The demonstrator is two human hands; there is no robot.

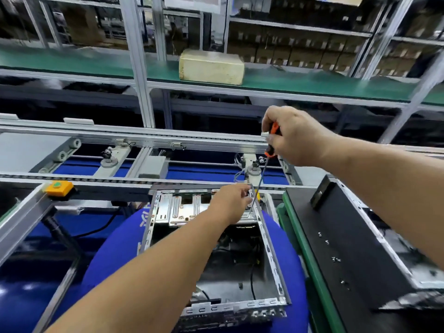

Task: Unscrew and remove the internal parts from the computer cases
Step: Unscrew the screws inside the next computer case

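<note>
— Bare steel, open on top: computer case resting on a round blue cushion, far wall with ribbed drive brackets toward the conveyor rail
— And the right hand?
— Raised above the far right corner of the case, fingers curled tight around the orange-and-black handle of a screwdriver; thin shaft slanting down and to the left, tip down at the case's far right corner
— Tip seated in a screw?
— Cannot tell; too small and partly hidden by the left hand
— Left hand doing what?
— Reaching in over the brackets, fingertips pinching at the screwdriver shaft near its lower end, right at the corner rail
— Inside the case?
— Dark, black cables trailing along the floor near the right wall, little else legible
— To the right?
— Second case, black panel facing up, lying on a green-edged bench just beside the cushion; several small screws scattered loose on the panel
— Farther back?
— Yellow button box with a green cap on the left rail, and up on the green shelf a pale yellowed block, well apart from both hands
</note>
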